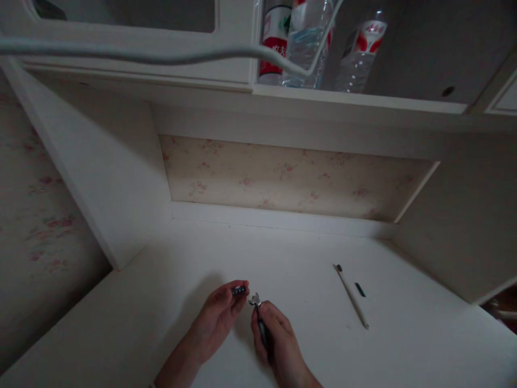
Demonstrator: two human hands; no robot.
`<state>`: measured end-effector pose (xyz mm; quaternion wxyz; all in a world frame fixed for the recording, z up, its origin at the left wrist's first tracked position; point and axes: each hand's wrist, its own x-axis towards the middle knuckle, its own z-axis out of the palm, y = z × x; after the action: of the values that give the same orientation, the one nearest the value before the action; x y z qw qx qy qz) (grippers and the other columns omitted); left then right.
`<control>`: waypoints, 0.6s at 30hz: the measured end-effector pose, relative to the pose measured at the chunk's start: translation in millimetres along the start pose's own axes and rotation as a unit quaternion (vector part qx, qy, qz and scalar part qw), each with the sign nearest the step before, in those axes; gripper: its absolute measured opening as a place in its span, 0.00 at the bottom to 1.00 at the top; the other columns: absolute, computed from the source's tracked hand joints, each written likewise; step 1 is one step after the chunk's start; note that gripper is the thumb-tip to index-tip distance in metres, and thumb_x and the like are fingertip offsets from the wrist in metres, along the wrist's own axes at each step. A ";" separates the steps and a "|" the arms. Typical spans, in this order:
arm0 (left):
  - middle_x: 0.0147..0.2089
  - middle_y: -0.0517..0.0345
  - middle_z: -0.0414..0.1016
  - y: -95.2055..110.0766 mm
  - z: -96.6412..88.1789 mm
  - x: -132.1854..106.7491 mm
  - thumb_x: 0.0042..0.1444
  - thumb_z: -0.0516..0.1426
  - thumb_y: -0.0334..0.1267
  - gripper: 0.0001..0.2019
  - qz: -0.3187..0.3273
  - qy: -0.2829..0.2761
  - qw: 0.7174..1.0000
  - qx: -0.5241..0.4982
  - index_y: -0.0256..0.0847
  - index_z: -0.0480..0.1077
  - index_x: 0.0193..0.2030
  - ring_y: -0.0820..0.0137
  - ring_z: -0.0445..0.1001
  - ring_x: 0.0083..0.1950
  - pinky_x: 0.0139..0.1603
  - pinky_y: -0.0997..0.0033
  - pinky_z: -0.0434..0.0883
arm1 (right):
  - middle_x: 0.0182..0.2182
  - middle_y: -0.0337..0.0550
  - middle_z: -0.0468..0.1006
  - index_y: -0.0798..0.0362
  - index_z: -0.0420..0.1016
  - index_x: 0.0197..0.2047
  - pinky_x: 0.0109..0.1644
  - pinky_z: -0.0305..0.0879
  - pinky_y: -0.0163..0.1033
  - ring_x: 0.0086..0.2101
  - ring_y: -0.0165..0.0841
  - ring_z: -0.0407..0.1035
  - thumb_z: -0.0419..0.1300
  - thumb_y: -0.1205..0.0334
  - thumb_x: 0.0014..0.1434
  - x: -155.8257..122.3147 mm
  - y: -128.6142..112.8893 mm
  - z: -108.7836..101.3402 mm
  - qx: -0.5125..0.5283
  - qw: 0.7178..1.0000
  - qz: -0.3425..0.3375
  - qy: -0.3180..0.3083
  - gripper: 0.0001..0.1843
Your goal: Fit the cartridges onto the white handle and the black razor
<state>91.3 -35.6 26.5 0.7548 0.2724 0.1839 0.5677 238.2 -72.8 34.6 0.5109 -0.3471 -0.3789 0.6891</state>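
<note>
Take the white cabinet point(236, 21), spread from ten to two o'clock, as background only. Find the white tabletop point(291, 258) below, from four to eight o'clock. Locate the right hand point(280, 334) near six o'clock; read its fingers as curled round a handle. Locate the left hand point(218, 312) nearer seven o'clock; read its fingers as pinched narrow, loaded. Note the pale pen-like stick point(353, 302) at four o'clock, lying untouched on the tabletop. Identify the wrench-like tool point(263, 330) in the right hand, with a bright head just short of twelve o'clock. See the dark strip point(360, 290) just beside the stick, toward two o'clock, also untouched. Finish with the small dark piece point(238, 291) in the left fingers, at ten o'clock from the tool head, apart from it. Judge pick-up as done, joint work of tool and piece as left; cannot tell any earlier result.
</note>
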 end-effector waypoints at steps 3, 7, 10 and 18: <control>0.50 0.49 0.77 -0.4 -0.7 -0.2 0.52 0.63 0.37 0.12 -0.001 -0.022 1.000 -0.011 0.37 0.76 0.44 0.66 0.75 0.50 0.56 0.67 0.67 | 0.15 0.27 0.57 0.54 0.63 0.27 0.14 0.36 0.26 0.13 0.18 0.44 0.58 0.41 0.55 -2.0 0.9 0.9 -0.019 1.000 0.016 0.019 0.23; 0.53 0.50 0.76 -1.1 -1.9 -1.0 0.49 0.65 0.33 0.14 0.001 -0.033 0.999 -0.010 0.38 0.77 0.44 0.68 0.74 0.52 0.57 0.70 0.66 | 0.14 0.28 0.56 0.54 0.63 0.26 0.16 0.35 0.27 0.14 0.18 0.43 0.59 0.38 0.52 -2.3 0.7 3.3 -0.036 0.998 0.016 0.048 0.26; 0.52 0.51 0.76 -2.4 -2.1 -1.8 0.48 0.65 0.33 0.14 -0.004 -0.044 0.999 -0.003 0.39 0.77 0.44 0.68 0.74 0.51 0.56 0.71 0.66 | 0.14 0.28 0.56 0.54 0.62 0.24 0.16 0.35 0.28 0.14 0.19 0.43 0.60 0.37 0.50 -2.0 -0.4 5.5 -0.045 0.998 0.003 0.052 0.26; 0.48 0.53 0.79 -8.6 -4.4 -2.2 0.46 0.67 0.34 0.15 -0.008 -0.052 0.998 0.028 0.40 0.78 0.42 0.69 0.74 0.48 0.52 0.72 0.66 | 0.15 0.28 0.54 0.54 0.62 0.24 0.16 0.36 0.29 0.14 0.19 0.43 0.58 0.39 0.54 -2.3 0.8 5.5 -0.078 0.996 -0.029 0.019 0.25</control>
<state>94.6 -38.6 17.7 0.7599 0.3214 0.1621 0.5413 233.7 -76.1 36.7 0.5088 -0.3879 -0.4320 0.6356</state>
